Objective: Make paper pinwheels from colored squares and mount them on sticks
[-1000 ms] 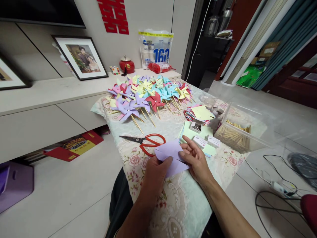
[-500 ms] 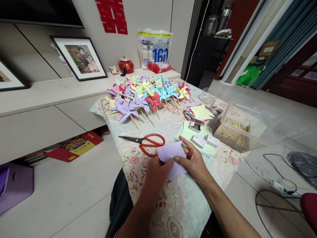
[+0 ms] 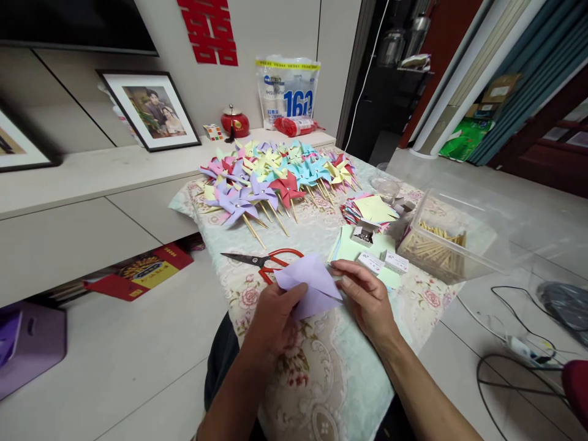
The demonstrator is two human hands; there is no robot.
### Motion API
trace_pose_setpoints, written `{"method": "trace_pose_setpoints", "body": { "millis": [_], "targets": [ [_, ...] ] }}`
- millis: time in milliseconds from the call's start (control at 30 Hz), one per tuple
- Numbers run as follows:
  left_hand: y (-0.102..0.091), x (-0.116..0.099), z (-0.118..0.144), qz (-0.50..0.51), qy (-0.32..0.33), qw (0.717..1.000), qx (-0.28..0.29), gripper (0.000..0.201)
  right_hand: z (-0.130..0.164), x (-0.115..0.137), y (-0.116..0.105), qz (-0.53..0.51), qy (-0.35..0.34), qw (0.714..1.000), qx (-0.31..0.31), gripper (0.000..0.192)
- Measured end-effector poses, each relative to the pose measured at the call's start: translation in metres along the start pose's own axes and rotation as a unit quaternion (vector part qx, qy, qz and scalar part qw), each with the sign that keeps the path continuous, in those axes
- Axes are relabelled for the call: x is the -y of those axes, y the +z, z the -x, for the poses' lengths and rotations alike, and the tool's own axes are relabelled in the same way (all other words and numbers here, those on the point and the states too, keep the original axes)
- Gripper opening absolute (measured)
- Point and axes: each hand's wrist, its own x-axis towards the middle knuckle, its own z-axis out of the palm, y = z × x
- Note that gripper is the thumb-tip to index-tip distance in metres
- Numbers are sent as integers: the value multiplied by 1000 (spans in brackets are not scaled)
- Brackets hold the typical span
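Paper: a folded lilac paper sheet (image 3: 309, 283) is held just above the near part of the floral cloth-covered table (image 3: 321, 373), between both hands.
Left hand: the left hand (image 3: 274, 321) pinches the sheet's lower left corner, thumb on top and fingers closed under it.
Right hand: the right hand (image 3: 367, 299) grips the sheet's right edge, fingertips together on the paper.
Scissors: red-handled metal scissors (image 3: 263, 261) lie at 11 o'clock of the sheet, partly hidden behind its upper corner.
Pinwheels: a heap of coloured paper pinwheels on wooden sticks (image 3: 275, 177) lies at 12 o'clock, well apart at the table's far end.
Box: a clear plastic box of wooden sticks (image 3: 440, 242) stands at 2 o'clock.
Small boxes: small white boxes (image 3: 383, 262) rest on pale green paper sheets (image 3: 356, 248), just beyond the right hand.
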Motion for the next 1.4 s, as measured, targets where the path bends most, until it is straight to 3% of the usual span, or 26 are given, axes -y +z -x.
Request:
{"method": "trace_pose_setpoints", "body": {
  "millis": [167,400,800,967,1400],
  "targets": [
    [-8,-8,-4,72,-27,994,78,22,2,10,2,53,-56,992,97,17],
    [-7,-6,-3,67,-39,993,90,24,5,17,4,157,-82,970,164,16],
    [-13,1,-6,-47,6,997,66,25,4,19,6,233,-96,948,193,15],
    [-10,5,-3,-115,31,992,48,21,2,17,7,220,-86,955,182,10],
    [2,8,2,-128,30,990,49,22,3,14,8,195,-65,968,146,12]
  ]
}}
